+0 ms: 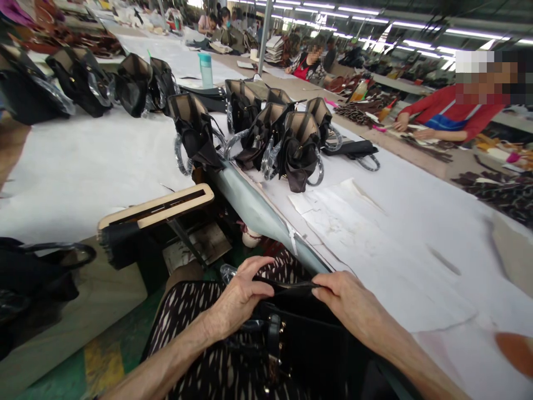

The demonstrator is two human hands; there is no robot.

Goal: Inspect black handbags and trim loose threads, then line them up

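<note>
A black bag [316, 344] with gold-coloured fittings lies across my lap, its opening facing away from me. My left hand [245, 289] is at the left end of the opening, thumb and fingers around the bag's edge. At the right end my right hand [341, 289] pinches the same edge between thumb and fingers. The edge is stretched between both hands. A strap with gold hardware [275, 339] hangs on the bag's front, below my left hand. The inside of the bag is dark and mostly hidden.
Several black bags with plastic-wrapped handles stand on the white-covered table [375, 244] ahead. A wooden-topped stand [179, 205] juts out at the left, near another black bag [33, 289]. A teal bottle [205, 69] stands farther back. A person in red [449, 111] works at the right.
</note>
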